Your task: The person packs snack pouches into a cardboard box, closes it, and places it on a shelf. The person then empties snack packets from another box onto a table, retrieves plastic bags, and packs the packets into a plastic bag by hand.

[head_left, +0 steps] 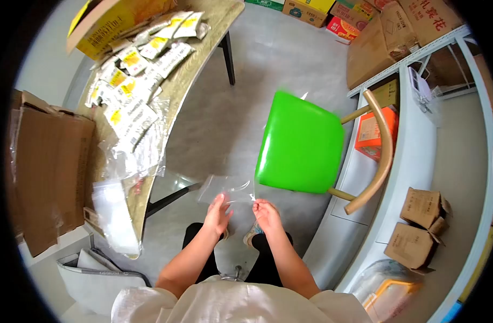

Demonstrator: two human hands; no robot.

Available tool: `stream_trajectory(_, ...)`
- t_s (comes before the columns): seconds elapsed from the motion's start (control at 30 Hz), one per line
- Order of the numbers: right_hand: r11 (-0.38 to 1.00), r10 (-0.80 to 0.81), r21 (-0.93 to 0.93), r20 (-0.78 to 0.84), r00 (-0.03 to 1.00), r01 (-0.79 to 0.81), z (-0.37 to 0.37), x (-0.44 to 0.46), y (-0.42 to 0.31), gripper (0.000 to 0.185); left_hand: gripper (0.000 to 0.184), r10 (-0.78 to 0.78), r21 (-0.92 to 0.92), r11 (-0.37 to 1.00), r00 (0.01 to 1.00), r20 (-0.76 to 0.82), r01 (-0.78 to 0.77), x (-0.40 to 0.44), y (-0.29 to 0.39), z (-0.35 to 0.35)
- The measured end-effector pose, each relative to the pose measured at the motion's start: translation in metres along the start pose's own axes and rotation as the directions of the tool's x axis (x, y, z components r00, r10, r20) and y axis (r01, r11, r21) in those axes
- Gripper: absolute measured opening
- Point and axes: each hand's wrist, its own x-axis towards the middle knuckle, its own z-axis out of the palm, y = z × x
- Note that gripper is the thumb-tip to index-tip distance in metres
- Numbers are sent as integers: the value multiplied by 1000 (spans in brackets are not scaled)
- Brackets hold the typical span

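A clear plastic bag [231, 185] stretches between my two hands, over the floor in front of my knees. My left hand [217, 215] is at the bag's near left edge, thumb and forefinger closed on the film and the other fingers curled loosely. At the bag's near right corner, my right hand [267, 216] pinches the plastic between its fingertips. The bag looks flat, and nothing can be made out inside it. Left of my hands, a stack of clear flat bags [115, 212] lies on the table's near end.
On the table [195, 67] are many white-and-yellow packets [131, 89] and an open yellow carton [109, 27]. A green chair [300, 142] stands ahead to the right. Cardboard boxes [410, 245] sit on the right-hand counter; a large carton [53, 167] stands at the left.
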Motion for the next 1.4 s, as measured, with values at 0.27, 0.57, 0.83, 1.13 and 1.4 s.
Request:
stream_trajectory(0.27, 902, -313, -207, 288, 905, 378, 123, -126, -73, 13, 27, 372, -231, 926, 834, 407, -299, -147, 88, 72)
stream_trajectory(0.57, 840, -391, -173, 464, 795, 514, 203, -214, -114, 22, 36, 445, -383, 883, 744, 499, -272, -265, 112, 120)
stream_trajectory(0.83, 631, -405, -319, 642, 651, 707, 254, -252, -136, 32, 36, 563, -441, 819, 661, 495, -368, -317, 117, 130)
stream_trajectory(1.13, 499, -355, -449, 674, 647, 741, 328, -210, -106, 38, 44, 667, -488, 734, 635, 390, -472, -327, 176, 97)
stream_trajectory(1.4, 451, -230, -487, 747, 624, 748, 417, -155, -67, 50, 49, 746, -482, 662, 566, 350, -574, -310, 264, 62)
